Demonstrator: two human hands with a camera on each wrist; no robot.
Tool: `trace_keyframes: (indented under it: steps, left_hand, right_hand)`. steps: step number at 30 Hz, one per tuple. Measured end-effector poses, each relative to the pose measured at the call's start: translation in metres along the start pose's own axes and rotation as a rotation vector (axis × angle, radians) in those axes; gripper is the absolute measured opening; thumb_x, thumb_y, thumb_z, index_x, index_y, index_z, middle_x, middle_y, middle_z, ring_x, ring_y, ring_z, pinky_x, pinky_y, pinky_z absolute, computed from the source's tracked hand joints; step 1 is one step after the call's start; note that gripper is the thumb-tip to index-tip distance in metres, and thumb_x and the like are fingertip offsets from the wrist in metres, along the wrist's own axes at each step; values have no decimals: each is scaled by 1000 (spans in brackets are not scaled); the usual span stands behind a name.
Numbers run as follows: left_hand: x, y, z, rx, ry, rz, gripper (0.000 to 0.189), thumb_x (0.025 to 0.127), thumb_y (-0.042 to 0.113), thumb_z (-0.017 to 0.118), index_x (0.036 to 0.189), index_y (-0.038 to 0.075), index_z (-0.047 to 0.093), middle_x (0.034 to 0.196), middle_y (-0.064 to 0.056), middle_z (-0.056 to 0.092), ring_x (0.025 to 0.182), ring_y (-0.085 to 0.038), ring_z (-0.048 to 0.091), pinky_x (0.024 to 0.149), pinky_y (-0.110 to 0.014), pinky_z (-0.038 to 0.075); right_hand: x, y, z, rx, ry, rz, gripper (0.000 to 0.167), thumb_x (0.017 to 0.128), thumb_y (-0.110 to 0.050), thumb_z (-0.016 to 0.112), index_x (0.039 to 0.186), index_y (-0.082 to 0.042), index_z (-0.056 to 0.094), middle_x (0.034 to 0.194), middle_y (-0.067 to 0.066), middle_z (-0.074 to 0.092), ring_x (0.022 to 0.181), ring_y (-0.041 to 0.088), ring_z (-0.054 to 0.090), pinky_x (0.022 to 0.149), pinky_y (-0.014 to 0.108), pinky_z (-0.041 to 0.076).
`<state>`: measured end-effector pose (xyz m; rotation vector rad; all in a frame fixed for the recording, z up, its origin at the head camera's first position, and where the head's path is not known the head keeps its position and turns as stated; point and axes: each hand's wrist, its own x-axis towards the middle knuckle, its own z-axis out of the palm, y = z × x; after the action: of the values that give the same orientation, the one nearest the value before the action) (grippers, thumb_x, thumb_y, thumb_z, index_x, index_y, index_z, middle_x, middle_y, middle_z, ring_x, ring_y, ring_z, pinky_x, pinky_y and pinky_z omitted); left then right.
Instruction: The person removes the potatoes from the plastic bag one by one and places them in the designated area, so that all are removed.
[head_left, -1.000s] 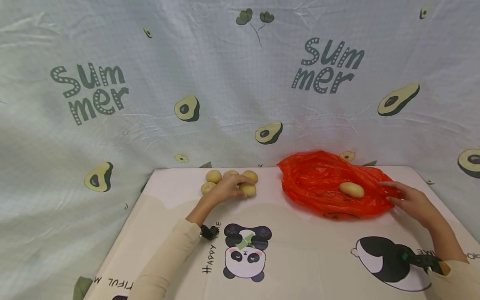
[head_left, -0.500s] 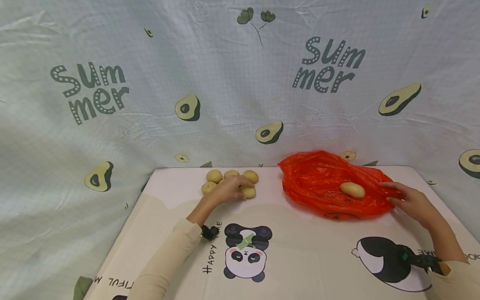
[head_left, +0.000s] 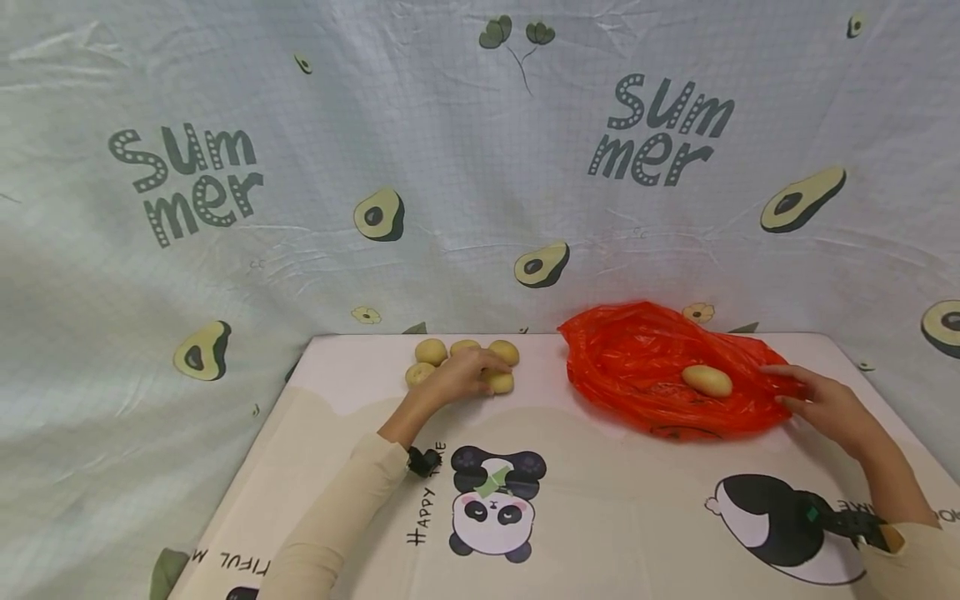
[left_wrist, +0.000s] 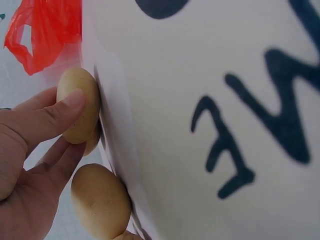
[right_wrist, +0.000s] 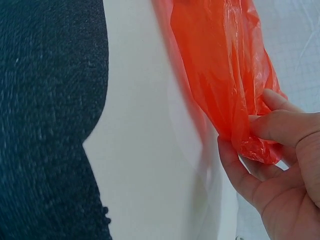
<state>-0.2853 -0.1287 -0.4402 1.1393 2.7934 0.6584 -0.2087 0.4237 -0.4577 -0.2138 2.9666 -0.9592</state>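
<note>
My left hand (head_left: 459, 377) is at a small cluster of potatoes on the far part of the table. Thumb and fingers pinch the near right potato (left_wrist: 79, 105), its long side upright in the left wrist view. Another potato (left_wrist: 100, 200) lies just beside the fingers. At the right, a red plastic bag (head_left: 615, 358) lies spread with its mouth wide, one potato (head_left: 707, 381) resting on it. My right hand (head_left: 828, 407) holds the bag's right edge, the thumb (right_wrist: 280, 125) and fingers gathering the plastic between them.
Several more potatoes (head_left: 430, 351) sit around the left hand, some partly hidden by it. A printed cloth with a panda (head_left: 491, 521) covers the table (head_left: 600, 517). Behind the table hangs a curtain (head_left: 450, 125) with avocado prints.
The left hand's fingers have drawn in around the near right potato. The right hand and the red bag stay as they were; the head view has shifted slightly.
</note>
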Motion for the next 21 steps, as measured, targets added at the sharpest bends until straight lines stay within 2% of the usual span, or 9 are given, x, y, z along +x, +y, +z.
trace_keyframes:
  steps: [9,16,21]
  left_hand:
    - [5,-3,1,-3,13,18,45,78,-1,85,121,3,74,123,-9,72,117,-25,65,104,-41,48]
    - [5,-2,1,90,23,15,45,79,5,85,122,3,73,123,-9,72,117,-24,65,104,-42,42]
    - [6,6,0,172,12,15,41,83,6,83,122,2,73,124,-10,71,117,-25,64,101,-40,45]
  right_hand:
    - [1,0,0,11,-17,8,49,97,1,58,144,6,46,139,44,42,118,62,45,79,50,60]
    - [0,0,-1,11,-23,5,50,97,1,59,144,6,46,139,43,42,118,61,45,80,53,59]
    - [0,1,-2,18,-27,4,50,97,0,59,145,6,46,140,43,42,119,62,44,79,50,60]
